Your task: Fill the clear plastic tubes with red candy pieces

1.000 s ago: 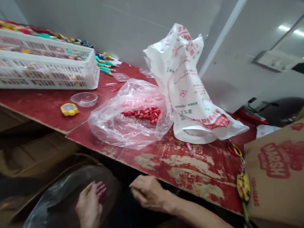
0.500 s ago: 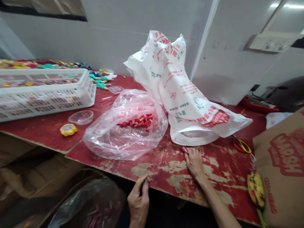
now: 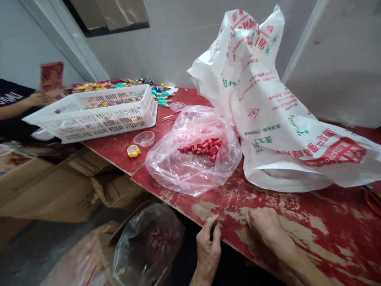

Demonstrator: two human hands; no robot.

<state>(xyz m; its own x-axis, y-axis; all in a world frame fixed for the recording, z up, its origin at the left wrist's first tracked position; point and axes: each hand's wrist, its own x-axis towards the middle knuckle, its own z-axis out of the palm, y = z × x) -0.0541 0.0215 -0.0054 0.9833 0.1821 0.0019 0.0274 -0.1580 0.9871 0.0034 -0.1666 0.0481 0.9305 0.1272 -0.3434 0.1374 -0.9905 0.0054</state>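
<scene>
The left hand (image 3: pixel 208 250) sits at the desk (image 3: pixel 312 234) edge, at about 6 o'clock in the view, thumb and forefinger pinched on a small pale piece (image 3: pixel 212 219); what that piece is cannot be made out. The right hand (image 3: pixel 264 226) lies just to its 3 o'clock, knuckles up and fingers curled onto the worn red top; whether it holds anything cannot be told. At 12 o'clock from the hands lies a clear bag (image 3: pixel 193 159), open, with a small heap of red caps (image 3: pixel 204 146) inside. Touching it on the 3 o'clock side is a big printed white bag (image 3: pixel 276 119). Out at 10 o'clock stand a white crate (image 3: pixel 98 115), a clear lid (image 3: pixel 144 138) and a yellow tag (image 3: pixel 133 150). Below the desk edge, at 7 o'clock, a second clear bag (image 3: pixel 149 246) shows red pieces in it. Judging by that, some pieces are already bagged, while the heap on the desk remains.
</scene>
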